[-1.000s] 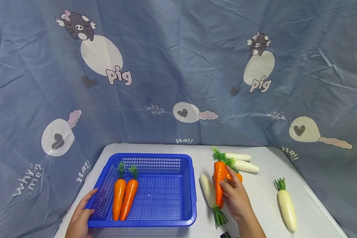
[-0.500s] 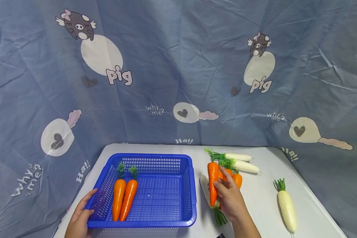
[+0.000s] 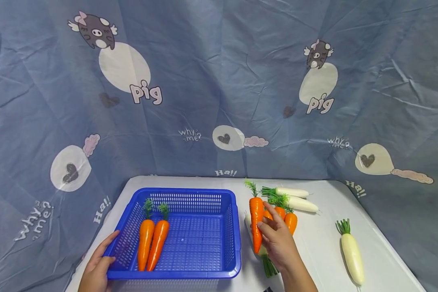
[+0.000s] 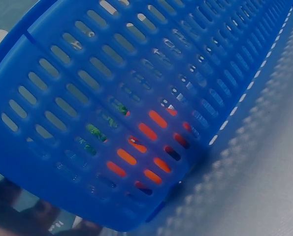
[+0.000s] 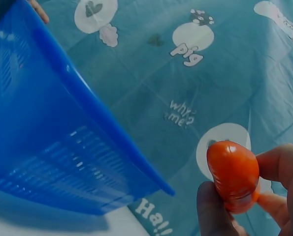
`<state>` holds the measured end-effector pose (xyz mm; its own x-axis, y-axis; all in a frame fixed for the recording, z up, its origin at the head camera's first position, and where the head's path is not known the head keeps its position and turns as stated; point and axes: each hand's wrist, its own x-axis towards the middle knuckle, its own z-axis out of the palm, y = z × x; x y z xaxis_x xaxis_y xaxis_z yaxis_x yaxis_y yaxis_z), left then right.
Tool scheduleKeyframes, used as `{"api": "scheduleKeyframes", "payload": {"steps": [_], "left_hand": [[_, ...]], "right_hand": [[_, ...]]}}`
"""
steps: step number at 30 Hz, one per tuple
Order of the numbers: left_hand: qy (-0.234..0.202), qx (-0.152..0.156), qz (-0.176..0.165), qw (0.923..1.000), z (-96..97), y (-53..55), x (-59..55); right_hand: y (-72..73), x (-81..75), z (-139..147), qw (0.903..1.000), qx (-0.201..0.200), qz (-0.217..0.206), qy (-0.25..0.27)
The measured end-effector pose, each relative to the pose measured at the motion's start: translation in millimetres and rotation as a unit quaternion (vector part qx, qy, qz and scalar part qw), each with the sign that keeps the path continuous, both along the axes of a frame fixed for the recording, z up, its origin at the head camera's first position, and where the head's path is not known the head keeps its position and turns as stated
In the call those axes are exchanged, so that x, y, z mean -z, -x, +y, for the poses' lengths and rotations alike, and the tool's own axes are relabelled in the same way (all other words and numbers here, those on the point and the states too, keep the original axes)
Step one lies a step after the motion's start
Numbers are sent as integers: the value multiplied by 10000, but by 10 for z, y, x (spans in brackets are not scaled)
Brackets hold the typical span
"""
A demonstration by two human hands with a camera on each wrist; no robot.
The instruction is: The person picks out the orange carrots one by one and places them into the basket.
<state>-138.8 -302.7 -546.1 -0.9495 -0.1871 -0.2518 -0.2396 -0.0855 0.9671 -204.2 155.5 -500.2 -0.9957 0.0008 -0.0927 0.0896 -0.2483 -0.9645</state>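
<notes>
while the left hand [image 3: 99,265] grips the left rim of the blue basket [image 3: 173,274], thumb on the near part of the edge, the right hand [image 3: 279,239] pinches a carrot [image 3: 256,215] between thumb and fingers, just to the right of the basket and outside it. this carrot is a glossy orange-red, broad and rounded at the shoulder, tapering down to a blunt tip, with faint crosswise ridges and pale highlights along its skin. it stands nearly upright, tip down, and a feathery tuft of bright green leaves rises from its top, leaning a little left. the right wrist view shows it almost end-on, a smooth rounded end with creases lower down. behind it, partly hidden by the carrot and the hand, lies a white radish [image 3: 268,267] with dark green stalks. inside the basket, two orange carrots [image 3: 146,243] lie side by side toward the left, leafy ends away from the person. more carrots [image 3: 291,222], partly covered by the hand, lie on the white table [image 3: 325,231].
</notes>
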Motion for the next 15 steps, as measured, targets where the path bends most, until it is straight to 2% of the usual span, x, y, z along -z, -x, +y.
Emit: {"api": "scheduleKeyframes", "payload": {"steps": [3, 6, 8, 10, 15], "left_hand": [[20, -37, 647, 9979, 10, -23, 57], [26, -24, 1388, 9903, 22, -40, 120], [24, -1, 1655, 9862, 18, -43, 144], [80, 83, 1666, 9860, -8, -40, 149], [371, 444, 1178, 9914, -120, -45, 135]], "right_hand": [[-4, -7, -30, 9999, -56, -38, -76], [-5, -10, -60, 9998, -91, -53, -167], [-6, -16, -85, 9997, -120, -10, -202], [-12, -26, -118, 9997, -143, 12, -194], [-29, -59, -198, 9994, -188, 34, -274]]}}
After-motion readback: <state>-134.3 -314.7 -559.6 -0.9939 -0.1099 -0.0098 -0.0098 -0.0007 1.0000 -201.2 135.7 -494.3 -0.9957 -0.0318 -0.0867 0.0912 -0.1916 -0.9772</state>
